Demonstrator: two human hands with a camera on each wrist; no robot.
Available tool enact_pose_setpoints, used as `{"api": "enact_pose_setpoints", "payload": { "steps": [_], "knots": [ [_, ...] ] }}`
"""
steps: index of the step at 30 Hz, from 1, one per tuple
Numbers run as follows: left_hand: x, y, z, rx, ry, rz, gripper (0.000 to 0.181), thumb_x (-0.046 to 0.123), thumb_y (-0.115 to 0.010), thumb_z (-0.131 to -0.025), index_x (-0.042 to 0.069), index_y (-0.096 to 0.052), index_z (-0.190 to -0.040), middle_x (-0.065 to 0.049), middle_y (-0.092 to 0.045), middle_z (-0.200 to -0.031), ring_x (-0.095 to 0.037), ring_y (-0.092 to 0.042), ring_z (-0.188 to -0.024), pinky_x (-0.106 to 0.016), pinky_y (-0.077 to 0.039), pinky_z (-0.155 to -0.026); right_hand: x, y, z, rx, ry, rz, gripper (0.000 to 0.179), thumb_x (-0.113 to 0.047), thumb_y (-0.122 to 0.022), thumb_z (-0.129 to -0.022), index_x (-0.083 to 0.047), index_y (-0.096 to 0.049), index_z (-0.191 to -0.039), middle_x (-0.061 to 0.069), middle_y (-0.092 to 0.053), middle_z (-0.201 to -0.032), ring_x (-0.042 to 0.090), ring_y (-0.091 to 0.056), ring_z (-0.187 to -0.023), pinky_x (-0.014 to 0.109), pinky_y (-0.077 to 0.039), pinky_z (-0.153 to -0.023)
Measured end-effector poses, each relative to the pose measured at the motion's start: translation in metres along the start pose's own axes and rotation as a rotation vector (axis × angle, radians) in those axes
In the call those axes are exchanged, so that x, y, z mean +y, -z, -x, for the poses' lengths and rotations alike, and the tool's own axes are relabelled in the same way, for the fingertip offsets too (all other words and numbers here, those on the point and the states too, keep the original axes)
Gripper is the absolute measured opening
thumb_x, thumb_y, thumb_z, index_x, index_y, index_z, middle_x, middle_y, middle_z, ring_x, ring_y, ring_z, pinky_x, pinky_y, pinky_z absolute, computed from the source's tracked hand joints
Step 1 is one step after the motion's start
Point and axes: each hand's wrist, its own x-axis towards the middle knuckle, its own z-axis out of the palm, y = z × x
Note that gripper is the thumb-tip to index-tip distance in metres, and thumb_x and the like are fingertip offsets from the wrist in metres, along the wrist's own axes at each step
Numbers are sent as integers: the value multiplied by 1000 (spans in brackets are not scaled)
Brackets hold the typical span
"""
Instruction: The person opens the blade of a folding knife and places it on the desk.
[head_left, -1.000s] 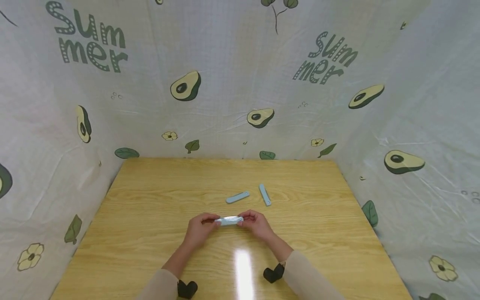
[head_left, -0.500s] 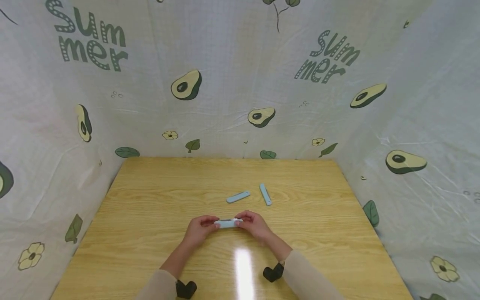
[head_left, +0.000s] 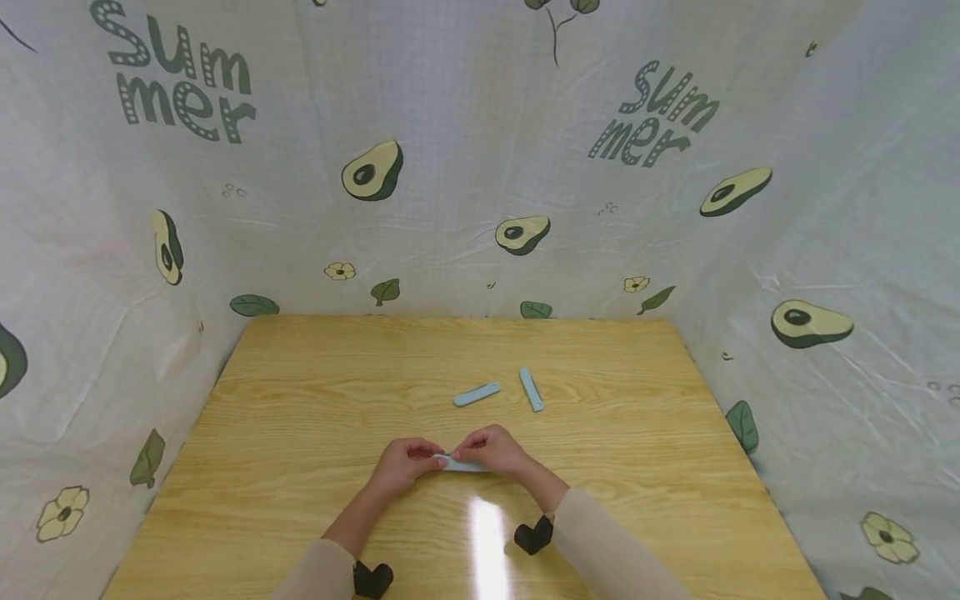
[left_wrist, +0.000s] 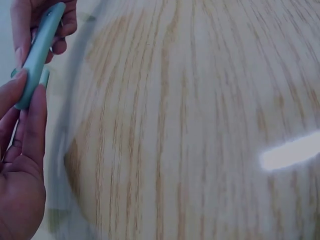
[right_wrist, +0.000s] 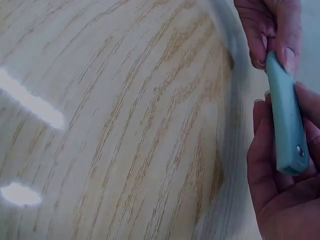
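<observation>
A slim pale-blue handle [head_left: 465, 467] with a rivet at one end lies between the two hands, close over the table. My left hand [head_left: 401, 465] pinches its left end between thumb and fingers. My right hand [head_left: 497, 451] reaches along it, thumb and fingertips gripping the long edge near that same end. In the right wrist view, the handle [right_wrist: 286, 117] points its riveted end towards the right palm. From the left wrist, a small green piece [left_wrist: 45, 77] shows beside the handle [left_wrist: 40, 55] at the left fingers; the rest of it is hidden.
Two similar pale-blue pieces, one slanted [head_left: 477, 394] and one nearly upright in view [head_left: 531, 389], lie on the wooden table [head_left: 315, 367] beyond the hands. A patterned cloth [head_left: 442, 100] hangs round the back and sides. Both wrists wear black mounts [head_left: 372, 579].
The handle has come a little nearer the body, and its long edge has turned. My right fingers have slid left along it towards the left hand. The two loose pieces stay put.
</observation>
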Motion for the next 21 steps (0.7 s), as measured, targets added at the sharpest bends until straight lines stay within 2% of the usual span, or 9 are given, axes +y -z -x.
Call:
{"api": "enact_pose_setpoints", "payload": {
  "steps": [4, 8, 11, 15, 21],
  "knots": [
    [-1, 2, 1, -16, -7, 41, 30, 25, -78, -82, 2, -72, -101, -8, -74, -93, -10, -67, -80, -20, -55, -70, -5, -2, -1, 9, 45, 71, 16, -21, -69, -89, -8, -76, -84, 5, -75, -88, 5, -60, -75, 16, -48, -66],
    [-3, 2, 1, -71, 24, 148, 32, 21, -75, -85, -4, -70, -104, -11, -74, -93, -16, -71, -81, -26, -61, -74, -6, -3, 0, 39, 96, 126, 16, -19, -68, -90, -9, -76, -81, 4, -74, -84, 2, -53, -67, 14, -43, -58],
    [-3, 0, 1, -107, 44, 248, 34, 16, -74, -86, -10, -66, -106, -16, -73, -93, -20, -73, -82, -30, -62, -76, -5, -3, 1, 71, 114, 151, 16, -18, -66, -91, -11, -75, -80, 2, -74, -84, 0, -54, -68, 14, -45, -59],
    [2, -3, 0, -99, 38, 260, 38, 17, -74, -86, -11, -65, -108, -17, -73, -94, -19, -73, -81, -30, -62, -75, -6, -1, 4, 141, 118, 153, 15, -16, -66, -92, -11, -75, -80, 1, -73, -80, 1, -53, -67, 14, -44, -57],
    [7, -4, 0, -63, 39, 232, 34, 14, -73, -86, -12, -65, -106, -17, -73, -90, -19, -73, -76, -30, -62, -73, -8, -1, 6, 234, 105, 85, 16, -19, -67, -91, -8, -74, -83, 5, -71, -78, 3, -52, -64, 15, -43, -55]
  ]
}}
